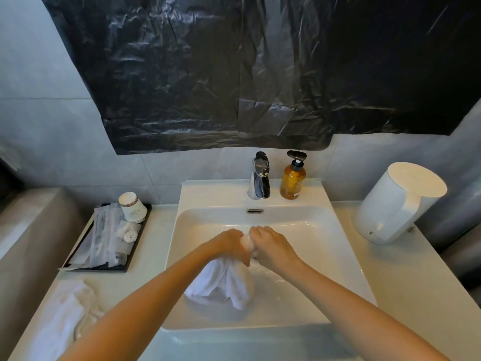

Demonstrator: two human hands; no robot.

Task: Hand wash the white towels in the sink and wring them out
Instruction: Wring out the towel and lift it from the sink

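Note:
Over the white sink (pixel 338 246) both hands grip one white towel (pixel 221 282). My left hand (pixel 230 243) and my right hand (pixel 270 246) sit knuckle to knuckle, fingers curled round the bunched top of the towel. Its loose lower part hangs down into the basin below my left wrist. A second white towel (pixel 65 316) lies crumpled on the counter at the lower left, apart from both hands.
A chrome tap (pixel 259 178) and an amber pump bottle (pixel 292 178) stand at the sink's back rim. A black tray (pixel 109 241) with paper cups and wrapped packets sits left of the sink. A white kettle (pixel 395 204) stands at the right. Black plastic sheeting covers the wall above.

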